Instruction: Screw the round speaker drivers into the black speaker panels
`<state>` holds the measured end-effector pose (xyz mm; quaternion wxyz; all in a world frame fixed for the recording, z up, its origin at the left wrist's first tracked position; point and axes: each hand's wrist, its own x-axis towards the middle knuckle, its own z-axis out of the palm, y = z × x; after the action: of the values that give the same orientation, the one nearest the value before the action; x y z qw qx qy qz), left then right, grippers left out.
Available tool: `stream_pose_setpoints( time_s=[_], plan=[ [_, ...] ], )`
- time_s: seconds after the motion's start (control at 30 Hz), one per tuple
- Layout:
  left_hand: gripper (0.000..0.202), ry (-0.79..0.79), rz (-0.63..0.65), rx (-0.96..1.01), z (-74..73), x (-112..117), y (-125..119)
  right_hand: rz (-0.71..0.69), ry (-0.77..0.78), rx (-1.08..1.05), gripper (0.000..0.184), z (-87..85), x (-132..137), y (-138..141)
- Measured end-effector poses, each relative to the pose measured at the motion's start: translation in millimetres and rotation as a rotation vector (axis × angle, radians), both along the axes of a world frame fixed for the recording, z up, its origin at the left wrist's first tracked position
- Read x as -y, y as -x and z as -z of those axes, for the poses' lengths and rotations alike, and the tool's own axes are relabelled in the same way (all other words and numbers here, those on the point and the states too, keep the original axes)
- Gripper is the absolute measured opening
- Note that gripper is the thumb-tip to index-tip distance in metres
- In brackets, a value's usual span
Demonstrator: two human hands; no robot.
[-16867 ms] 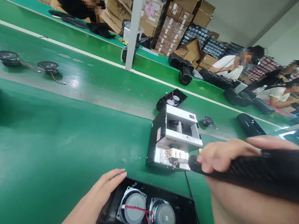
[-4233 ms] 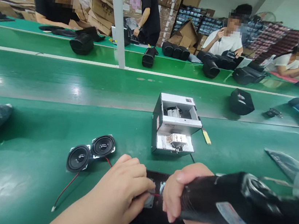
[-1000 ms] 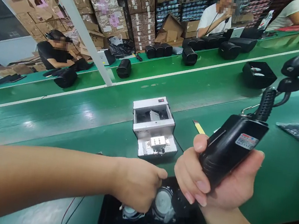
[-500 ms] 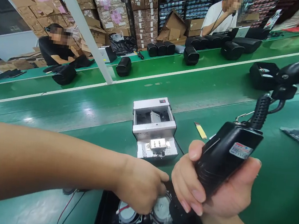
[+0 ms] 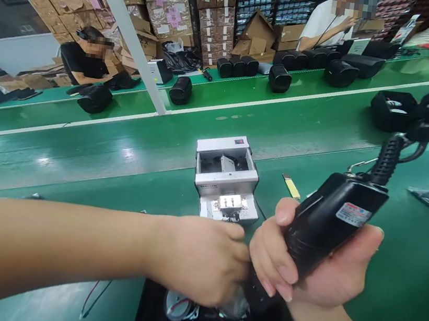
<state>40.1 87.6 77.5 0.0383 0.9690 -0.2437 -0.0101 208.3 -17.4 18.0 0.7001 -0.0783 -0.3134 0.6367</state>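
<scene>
My right hand (image 5: 340,282) is wrapped round a black electric screwdriver (image 5: 330,223), which points down toward a black speaker casing (image 5: 150,312). A coiled cable and black holder rise from the tool's top. Beside the screwdriver's lower end, my left hand (image 5: 205,259) is closed, with its fingertips curled out of sight; anything in them is hidden. Below it, a round speaker driver (image 5: 177,307) with a red wire sits in the casing. The screwdriver's tip is also hidden. Just beyond both hands stands a silver screw feeder (image 5: 226,178).
A yellow-handled cutter (image 5: 291,186) lies right of the feeder. Across the table runs a green conveyor belt (image 5: 123,133) carrying black speaker casings (image 5: 279,78). Two people sit beyond it, near stacked cartons (image 5: 167,4). A slanted pole (image 5: 128,33) rises at the left.
My left hand has shifted slightly up and right, closer to the screwdriver, and its pointing finger has curled in. The view has moved a little; my right hand keeps its hold on the screwdriver.
</scene>
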Motion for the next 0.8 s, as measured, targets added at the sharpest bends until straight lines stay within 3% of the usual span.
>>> stream_pose_setpoints(
  time_s=[0.1, 0.17, 0.23, 0.3, 0.43, 0.53, 0.6, 0.67, 0.73, 0.8],
  plan=[
    [0.026, -0.069, -0.271, -0.032, -19.7, 2.3, 21.6, 0.016, 0.007, 0.013, 0.07, -3.8, 2.3, 0.7],
    [0.028, -0.033, -0.476, -0.095, -24.4, 11.8, 44.9, 0.001, 0.0, -0.012, 0.07, -7.2, 4.3, 1.8],
    [0.031, 0.025, -0.658, -0.188, -19.9, 27.2, 68.2, -0.055, -0.026, -0.071, 0.071, -10.6, 6.7, 2.7],
    [0.035, 0.013, -0.794, -0.277, -6.5, 45.1, 84.8, -0.107, -0.015, -0.104, 0.066, -13.5, 9.1, 2.9],
    [0.028, -0.119, -0.831, -0.284, 29.6, 71.1, 90.1, -0.12, 0.069, -0.036, 0.052, -15.5, 9.9, 1.8],
    [0.022, -0.1, -0.819, -0.27, 37.0, 74.1, 84.9, -0.001, 0.12, 0.062, 0.052, -15.9, 7.2, 0.6],
    [0.022, 0.051, -0.881, -0.295, 27.1, 69.6, 88.5, 0.114, 0.137, 0.131, 0.052, -18.3, 6.8, -1.9],
    [0.036, 0.326, -0.996, -0.278, 11.9, 62.2, 99.7, 0.194, 0.143, 0.203, 0.049, -22.7, 8.4, -6.0],
    [0.048, 0.734, -1.135, -0.16, 0.2, 52.9, 112.7, 0.233, 0.145, 0.292, 0.044, -28.2, 10.0, -10.2],
    [0.052, 1.282, -1.218, 0.04, -3.4, 43.1, 117.5, 0.28, 0.159, 0.39, 0.04, -33.3, 8.7, -11.3]
  ],
)
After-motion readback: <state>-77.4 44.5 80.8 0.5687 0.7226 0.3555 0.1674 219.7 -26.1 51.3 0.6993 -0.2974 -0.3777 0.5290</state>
